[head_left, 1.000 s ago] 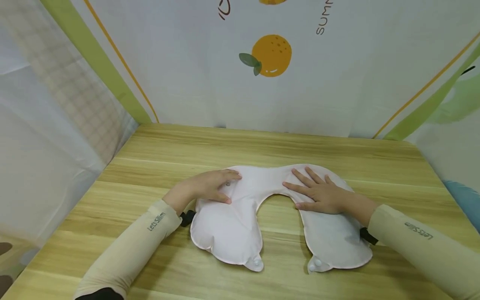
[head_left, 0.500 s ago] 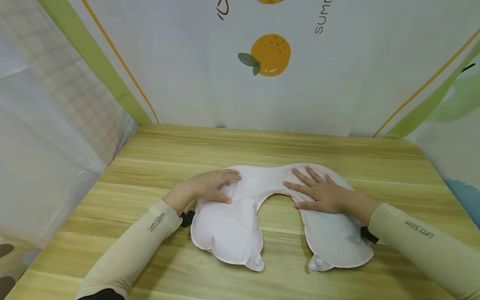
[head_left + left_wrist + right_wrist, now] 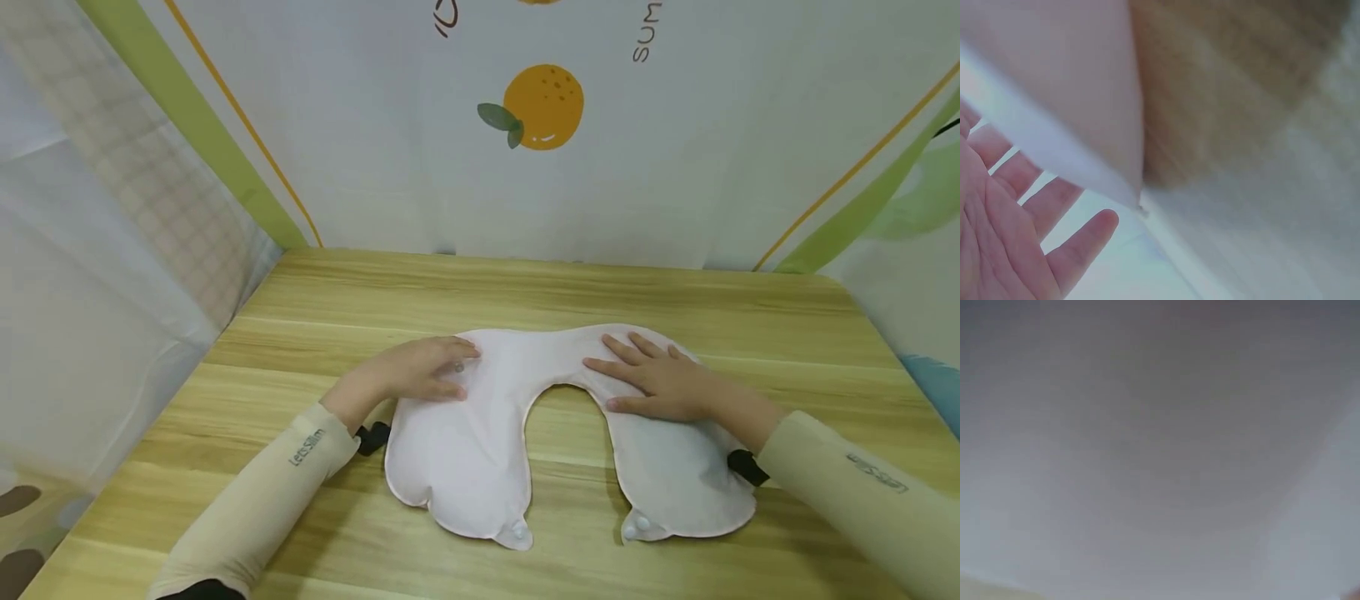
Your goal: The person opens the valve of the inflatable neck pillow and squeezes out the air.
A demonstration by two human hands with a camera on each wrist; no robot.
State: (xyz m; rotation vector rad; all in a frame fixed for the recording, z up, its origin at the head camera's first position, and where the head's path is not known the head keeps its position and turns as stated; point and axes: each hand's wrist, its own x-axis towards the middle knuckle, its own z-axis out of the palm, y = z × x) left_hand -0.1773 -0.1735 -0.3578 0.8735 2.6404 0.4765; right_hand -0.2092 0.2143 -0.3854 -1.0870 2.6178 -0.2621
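A pale pink U-shaped neck pillow (image 3: pixel 465 467) lies on the wooden table, its two ends pointing toward the person. It looks puffed out, and each end carries a tab with a snap button (image 3: pixel 519 528). My left hand (image 3: pixel 420 369) rests on the pillow's upper left curve, thumb and fingers extended, beside a small round valve-like spot (image 3: pixel 459 367). In the left wrist view the fingers (image 3: pixel 1054 203) are spread along the pillow's edge. My right hand (image 3: pixel 667 382) lies flat with fingers spread on the upper right curve. The right wrist view holds only a blurred pale surface.
The wood-grain table (image 3: pixel 360 287) ends at a white curtain (image 3: pixel 375 150) printed with an orange. More cloth hangs at the left and right sides. Black wrist straps (image 3: pixel 372 438) and beige sleeves (image 3: pixel 255 504) are on both arms.
My right hand has slid slightly to the right over the pillow in the last half second. My left hand stays in nearly the same place, and the head view has shifted a little.
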